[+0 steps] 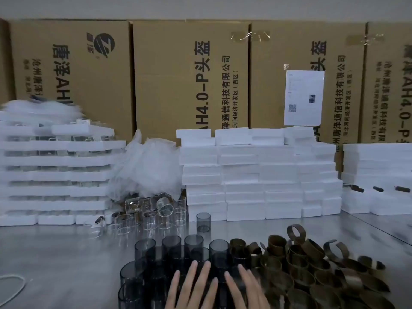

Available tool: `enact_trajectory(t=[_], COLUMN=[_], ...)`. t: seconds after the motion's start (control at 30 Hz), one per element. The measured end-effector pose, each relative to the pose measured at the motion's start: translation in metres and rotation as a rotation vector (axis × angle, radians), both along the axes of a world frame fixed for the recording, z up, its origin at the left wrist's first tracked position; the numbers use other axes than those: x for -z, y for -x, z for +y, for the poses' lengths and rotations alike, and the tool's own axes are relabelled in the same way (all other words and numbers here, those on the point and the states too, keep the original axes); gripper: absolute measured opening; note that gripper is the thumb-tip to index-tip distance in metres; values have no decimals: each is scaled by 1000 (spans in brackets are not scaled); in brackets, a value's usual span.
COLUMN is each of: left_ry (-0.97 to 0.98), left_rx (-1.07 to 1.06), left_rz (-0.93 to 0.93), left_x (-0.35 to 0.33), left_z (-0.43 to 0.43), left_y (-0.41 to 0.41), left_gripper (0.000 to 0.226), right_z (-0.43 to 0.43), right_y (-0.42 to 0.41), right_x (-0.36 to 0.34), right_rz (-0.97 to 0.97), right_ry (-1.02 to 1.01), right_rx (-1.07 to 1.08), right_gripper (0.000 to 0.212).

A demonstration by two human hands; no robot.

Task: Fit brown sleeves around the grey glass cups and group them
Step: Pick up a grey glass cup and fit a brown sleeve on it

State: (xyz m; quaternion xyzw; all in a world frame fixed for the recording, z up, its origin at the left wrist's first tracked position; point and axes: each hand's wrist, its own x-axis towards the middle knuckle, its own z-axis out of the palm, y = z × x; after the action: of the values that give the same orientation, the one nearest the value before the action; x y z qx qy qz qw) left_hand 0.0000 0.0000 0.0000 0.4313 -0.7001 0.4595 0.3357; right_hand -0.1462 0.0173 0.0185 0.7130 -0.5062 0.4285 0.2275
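Several grey glass cups stand clustered on the metal table at the lower centre, and one grey cup stands alone behind them. A heap of brown sleeves lies to their right. My left hand reaches over the cluster with its fingers straight and spread, holding nothing. My right hand lies beside it with straight fingers over the cups at the edge of the sleeve heap. Both wrists are cut off by the frame's bottom edge.
Clear glass cups stand and lie behind the grey ones. White foam trays are stacked at the left, white foam blocks at the centre and right, clear plastic bags between them. Cardboard boxes line the back.
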Motion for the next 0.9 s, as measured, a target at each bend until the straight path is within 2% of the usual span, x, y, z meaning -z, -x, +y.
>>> enact_trajectory(t=[0.03,0.13,0.2,0.23,0.27,0.3,0.33,0.4,0.47,0.57,0.9], left_ry=[-48,-146,-176,-206,-209,-263,-303,-454,-538,-581,-547], left_rx=[47,22,24,5,-16,-39,-39,-18,12,50,40], left_rz=[21,4,-24,-30,-28,-34,-38,-19,14,42,18], left_x=[0,4,3,0,-4,-7,-9,-14,-13,-15,-15], left_z=[-1,-7,-12,-13,-14,-14,-13,-10,-11,-14,-20], left_y=[-1,-2,-1,-1,-1,0,1,3,5,7,12], left_gripper=[29,31,37,46,54,58,54,49,49,49,50], right_z=[-2,-3,-7,-10,-11,-12,-15,-20,-23,-36,-44], right_y=[0,-3,-4,-3,1,5,8,12,20,22,24], right_x=[3,4,13,14,11,10,8,7,9,12,20], right_rz=[-23,-99,-70,-51,-2,61,75,194,243,131,50], right_ry=[59,-118,-145,-141,-142,-176,-228,-489,-530,-570,-508], right_rx=[-9,21,63,63,51,31,63,102,9,-219,-290], right_gripper=[37,65,73,68,54,35,27,61,73,64,56])
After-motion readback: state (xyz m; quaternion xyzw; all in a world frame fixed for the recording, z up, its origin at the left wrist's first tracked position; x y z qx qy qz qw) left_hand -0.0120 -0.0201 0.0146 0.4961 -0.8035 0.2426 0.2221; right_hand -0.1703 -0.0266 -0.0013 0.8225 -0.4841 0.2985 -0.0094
